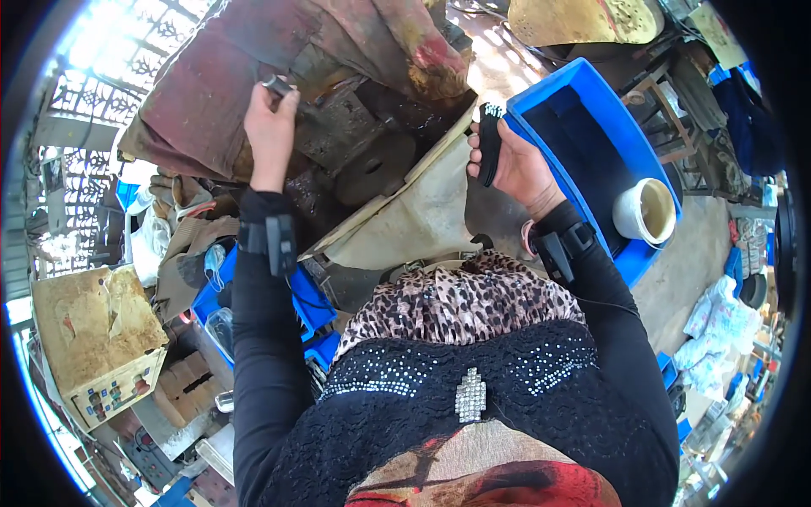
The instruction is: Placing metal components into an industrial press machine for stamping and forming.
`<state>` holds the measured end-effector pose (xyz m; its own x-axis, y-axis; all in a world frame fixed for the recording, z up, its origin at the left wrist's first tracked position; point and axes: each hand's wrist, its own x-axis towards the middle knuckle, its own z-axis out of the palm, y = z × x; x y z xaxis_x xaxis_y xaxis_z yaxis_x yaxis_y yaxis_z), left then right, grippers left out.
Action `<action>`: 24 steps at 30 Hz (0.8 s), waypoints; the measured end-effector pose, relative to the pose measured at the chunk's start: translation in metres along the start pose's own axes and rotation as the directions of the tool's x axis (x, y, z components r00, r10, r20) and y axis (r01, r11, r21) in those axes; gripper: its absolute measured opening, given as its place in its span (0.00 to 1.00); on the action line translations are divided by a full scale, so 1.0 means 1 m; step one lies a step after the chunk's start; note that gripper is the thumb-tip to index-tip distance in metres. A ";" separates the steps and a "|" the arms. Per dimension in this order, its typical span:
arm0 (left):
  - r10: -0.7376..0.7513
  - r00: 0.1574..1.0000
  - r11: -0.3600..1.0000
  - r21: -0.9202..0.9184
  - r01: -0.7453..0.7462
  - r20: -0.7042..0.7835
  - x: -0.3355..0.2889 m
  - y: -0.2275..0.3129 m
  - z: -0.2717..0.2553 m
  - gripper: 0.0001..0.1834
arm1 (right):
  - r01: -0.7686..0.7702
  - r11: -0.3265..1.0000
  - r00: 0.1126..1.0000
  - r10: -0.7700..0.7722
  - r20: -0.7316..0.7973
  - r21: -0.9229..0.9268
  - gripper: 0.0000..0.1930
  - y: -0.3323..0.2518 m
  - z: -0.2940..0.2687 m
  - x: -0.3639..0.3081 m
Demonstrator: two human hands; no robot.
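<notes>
My left hand (272, 127) is raised at the far side of a grimy machine, its thumb and fingers closed around a small grey cylindrical metal piece (277, 84). Whether that piece is loose or part of the machine, I cannot tell. Below and to the right of this hand sits a dark round wheel (376, 173) beside a metal block (342, 127), inside a wet, dirty trough. My right hand (519, 169) grips a bundle of thin dark flat pieces (489, 152) with bright ends, held upright beside the blue bin (528, 106).
A stained reddish cloth (203, 93) drapes over the machine, and a pale sheet (414, 220) hangs along its near edge. Inside the blue bin stands a white pot (644, 211). At left are a control box (101, 338) with knobs and another blue bin (312, 304).
</notes>
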<state>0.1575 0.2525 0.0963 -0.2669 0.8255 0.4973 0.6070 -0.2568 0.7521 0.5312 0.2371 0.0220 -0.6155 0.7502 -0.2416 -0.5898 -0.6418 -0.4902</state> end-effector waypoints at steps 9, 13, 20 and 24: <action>-0.166 0.985 0.986 0.003 0.166 0.046 0.048 -0.040 -0.011 0.15 | 0.008 0.997 0.999 -0.011 -0.037 -0.074 0.20 -0.003 0.013 -0.008; -0.304 0.952 0.950 -0.066 0.305 0.023 0.049 -0.036 -0.009 0.15 | -0.008 0.984 1.000 0.003 -0.030 -0.178 0.19 -0.005 0.015 -0.012; -0.179 0.984 0.975 0.135 0.179 -0.017 0.057 -0.052 -0.010 0.12 | -0.020 0.974 0.999 0.012 -0.039 -0.225 0.20 -0.004 0.021 -0.011; -0.107 0.961 0.994 -0.029 0.103 -0.255 0.032 -0.037 0.001 0.11 | -0.040 0.964 0.999 0.033 -0.033 -0.261 0.19 -0.004 0.026 -0.006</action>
<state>0.1274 0.2889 0.0836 -0.5122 0.6926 0.5079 0.5544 -0.1850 0.8114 0.5232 0.2310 0.0467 -0.6166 0.7338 -0.2852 -0.4074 -0.6074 -0.6819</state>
